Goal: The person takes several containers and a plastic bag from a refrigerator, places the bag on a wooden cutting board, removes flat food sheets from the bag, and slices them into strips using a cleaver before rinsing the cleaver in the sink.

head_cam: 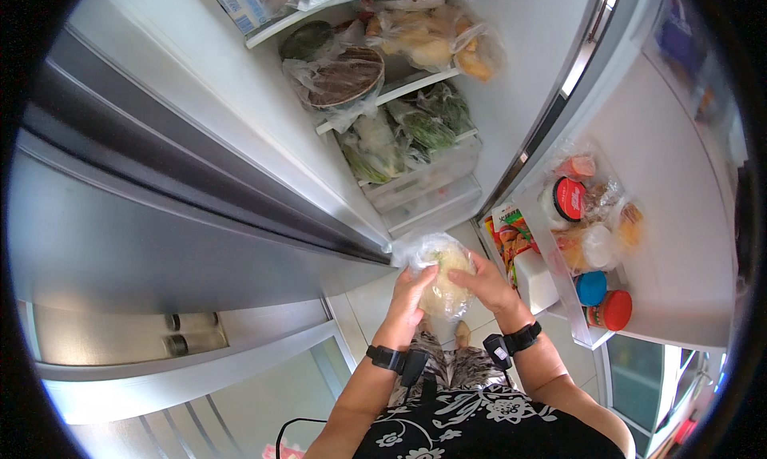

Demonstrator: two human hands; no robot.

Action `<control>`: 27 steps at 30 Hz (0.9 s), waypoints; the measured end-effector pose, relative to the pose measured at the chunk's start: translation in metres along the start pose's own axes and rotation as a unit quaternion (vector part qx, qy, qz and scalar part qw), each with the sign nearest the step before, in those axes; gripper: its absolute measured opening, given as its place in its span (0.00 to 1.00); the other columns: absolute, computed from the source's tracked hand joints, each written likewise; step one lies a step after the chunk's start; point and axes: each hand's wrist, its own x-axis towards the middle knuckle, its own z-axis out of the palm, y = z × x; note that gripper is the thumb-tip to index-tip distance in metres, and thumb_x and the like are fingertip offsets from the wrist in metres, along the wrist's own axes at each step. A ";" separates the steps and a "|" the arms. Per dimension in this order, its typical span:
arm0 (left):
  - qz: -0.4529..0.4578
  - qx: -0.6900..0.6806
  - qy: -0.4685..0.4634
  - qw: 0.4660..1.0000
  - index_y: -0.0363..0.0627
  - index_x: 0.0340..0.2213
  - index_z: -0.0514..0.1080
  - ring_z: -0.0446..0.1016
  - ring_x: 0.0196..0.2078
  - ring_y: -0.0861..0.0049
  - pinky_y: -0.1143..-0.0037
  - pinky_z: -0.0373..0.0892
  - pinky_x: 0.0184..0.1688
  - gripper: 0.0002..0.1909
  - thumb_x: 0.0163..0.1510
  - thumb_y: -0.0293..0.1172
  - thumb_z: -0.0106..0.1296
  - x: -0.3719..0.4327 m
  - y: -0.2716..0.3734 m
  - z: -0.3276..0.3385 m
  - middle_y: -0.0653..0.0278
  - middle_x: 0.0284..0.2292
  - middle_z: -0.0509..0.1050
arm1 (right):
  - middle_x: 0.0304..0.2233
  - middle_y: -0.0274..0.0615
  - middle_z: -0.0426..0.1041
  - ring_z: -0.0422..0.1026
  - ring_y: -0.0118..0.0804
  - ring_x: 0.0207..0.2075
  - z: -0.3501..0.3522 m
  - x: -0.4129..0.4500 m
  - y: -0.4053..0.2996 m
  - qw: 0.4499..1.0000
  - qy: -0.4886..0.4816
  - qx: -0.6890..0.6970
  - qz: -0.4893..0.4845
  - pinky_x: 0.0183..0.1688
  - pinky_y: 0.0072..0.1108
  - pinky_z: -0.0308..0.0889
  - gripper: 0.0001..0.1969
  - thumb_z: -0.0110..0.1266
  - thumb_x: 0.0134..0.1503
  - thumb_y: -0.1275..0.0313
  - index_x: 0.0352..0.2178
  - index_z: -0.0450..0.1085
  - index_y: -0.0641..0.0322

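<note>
A clear plastic bag (446, 285) with a pale, rounded food item in it is held between my two hands, in front of the open refrigerator. My left hand (413, 294) grips its left side, thumb on top. On the right side, my right hand (485, 282) holds it with the thumb pressed on the plastic. What the food is, I cannot tell. The bag's loose end spreads up and to the left, near the edge of the closed grey door.
Shelves ahead carry a plastic-covered bowl (344, 78), bagged yellowish food (419, 36) and bagged green vegetables (428, 123). To the right, the open door's bin (554, 267) holds jars with red (617, 310) and blue lids (592, 288). A grey door (180, 237) stands at the left.
</note>
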 end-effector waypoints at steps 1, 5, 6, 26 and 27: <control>0.007 -0.033 -0.003 0.999 0.39 0.49 0.64 0.72 0.47 0.70 0.70 0.70 0.48 0.25 0.53 0.36 0.58 -0.002 -0.005 0.001 0.57 0.45 0.72 | 0.46 0.41 0.71 0.70 0.30 0.46 -0.005 -0.005 0.000 1.000 -0.001 0.000 0.004 0.49 0.23 0.66 0.26 0.56 0.57 0.65 0.55 0.60 0.64; 0.020 -0.112 0.020 0.993 0.38 0.53 0.60 0.70 0.47 0.72 0.72 0.68 0.48 0.32 0.55 0.48 0.55 0.002 -0.039 -0.019 0.56 0.46 0.70 | 0.49 0.43 0.69 0.69 0.31 0.49 -0.006 -0.027 0.003 0.985 0.056 0.159 -0.027 0.50 0.23 0.65 0.26 0.53 0.58 0.71 0.56 0.56 0.67; 0.002 -0.073 0.048 0.996 0.38 0.57 0.55 0.69 0.48 0.71 0.72 0.66 0.50 0.38 0.55 0.52 0.52 -0.001 -0.045 -0.020 0.55 0.49 0.68 | 0.50 0.43 0.68 0.69 0.32 0.49 -0.007 -0.031 0.001 0.989 0.118 0.031 -0.088 0.51 0.23 0.65 0.26 0.52 0.58 0.72 0.56 0.56 0.68; 0.047 -0.124 0.000 0.991 0.35 0.51 0.63 0.72 0.47 0.68 0.70 0.70 0.48 0.31 0.52 0.41 0.58 -0.061 -0.032 0.019 0.56 0.45 0.72 | 0.35 0.37 0.74 0.69 0.25 0.36 0.016 -0.073 0.009 0.966 0.042 -0.244 -0.075 0.41 0.21 0.67 0.22 0.57 0.54 0.65 0.47 0.67 0.69; 0.050 -0.124 -0.001 0.991 0.35 0.51 0.63 0.72 0.47 0.68 0.70 0.70 0.48 0.31 0.52 0.41 0.58 -0.061 -0.030 0.022 0.56 0.45 0.72 | 0.32 0.36 0.74 0.68 0.23 0.34 0.019 -0.074 0.007 0.960 0.076 -0.258 -0.079 0.38 0.20 0.66 0.20 0.56 0.55 0.65 0.46 0.68 0.68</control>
